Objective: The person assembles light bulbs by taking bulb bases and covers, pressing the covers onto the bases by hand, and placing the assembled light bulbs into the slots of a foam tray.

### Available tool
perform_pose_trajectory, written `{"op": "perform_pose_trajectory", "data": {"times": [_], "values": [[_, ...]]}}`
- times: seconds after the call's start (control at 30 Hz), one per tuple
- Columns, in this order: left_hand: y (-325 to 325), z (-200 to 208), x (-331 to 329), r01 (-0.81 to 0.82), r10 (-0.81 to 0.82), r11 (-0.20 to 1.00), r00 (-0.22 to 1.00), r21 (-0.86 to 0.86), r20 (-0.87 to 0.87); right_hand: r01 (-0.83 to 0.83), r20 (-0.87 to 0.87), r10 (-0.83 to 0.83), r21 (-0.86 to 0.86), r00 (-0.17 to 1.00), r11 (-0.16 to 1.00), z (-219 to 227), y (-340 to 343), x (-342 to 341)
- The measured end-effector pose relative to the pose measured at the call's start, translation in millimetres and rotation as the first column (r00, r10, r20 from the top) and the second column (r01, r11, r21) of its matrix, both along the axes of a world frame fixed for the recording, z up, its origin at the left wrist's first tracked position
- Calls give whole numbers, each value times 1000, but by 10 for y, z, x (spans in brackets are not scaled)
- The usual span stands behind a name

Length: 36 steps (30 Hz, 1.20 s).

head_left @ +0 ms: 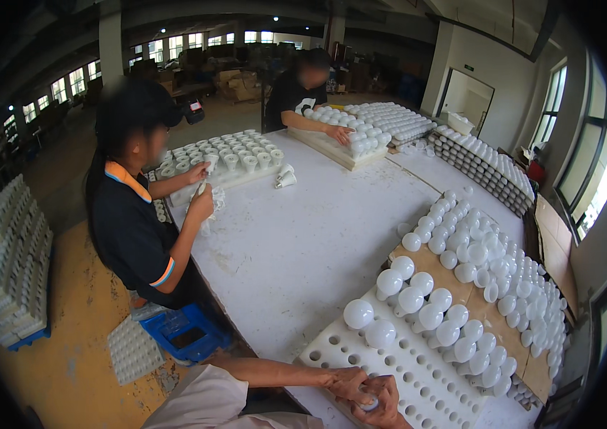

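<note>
Low in the view, my left hand (348,384) and my right hand (383,406) are closed together around a light bulb (370,405); only a small white rounded part of it shows between the fingers. Both hands are over the near edge of a white foam tray (396,363) with rows of round holes. White light bulbs (430,315) stand in the tray's far rows, and two more bulbs (369,323) sit at its left corner. Many holes nearest my hands hold nothing.
Loose white globes (476,252) crowd a cardboard sheet (441,275) at right. Across the white table (296,236), one co-worker (139,193) handles small white parts beside a tray of cup-shaped housings (228,154); another (300,93) reaches over bulbs. A blue plastic stool (185,332) stands left.
</note>
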State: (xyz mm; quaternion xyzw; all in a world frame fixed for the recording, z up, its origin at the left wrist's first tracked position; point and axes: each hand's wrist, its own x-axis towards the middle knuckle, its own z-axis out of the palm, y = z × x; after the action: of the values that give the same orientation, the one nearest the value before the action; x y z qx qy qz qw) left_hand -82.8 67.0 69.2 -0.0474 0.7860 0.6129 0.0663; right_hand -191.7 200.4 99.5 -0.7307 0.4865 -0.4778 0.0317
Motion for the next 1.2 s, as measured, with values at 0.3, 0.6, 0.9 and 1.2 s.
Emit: {"op": "perform_pose_trajectory", "data": {"times": [0.3, 0.6, 0.9, 1.2], "values": [[-255, 262, 70, -144, 141, 987, 989, 75, 49, 195, 292, -346, 441, 892, 876, 13, 28, -158], [-297, 31, 570, -587, 624, 782, 741, 212, -249, 502, 55, -523, 211, 851, 839, 251, -141, -756], [-409, -497, 904, -885, 815, 453, 365, 102, -451, 455, -292, -358, 413, 887, 789, 233, -420, -600], [-505, -738, 692, -817, 813, 553, 487, 164, -318, 624, -201, -591, 261, 781, 736, 867, -521, -1885]]}}
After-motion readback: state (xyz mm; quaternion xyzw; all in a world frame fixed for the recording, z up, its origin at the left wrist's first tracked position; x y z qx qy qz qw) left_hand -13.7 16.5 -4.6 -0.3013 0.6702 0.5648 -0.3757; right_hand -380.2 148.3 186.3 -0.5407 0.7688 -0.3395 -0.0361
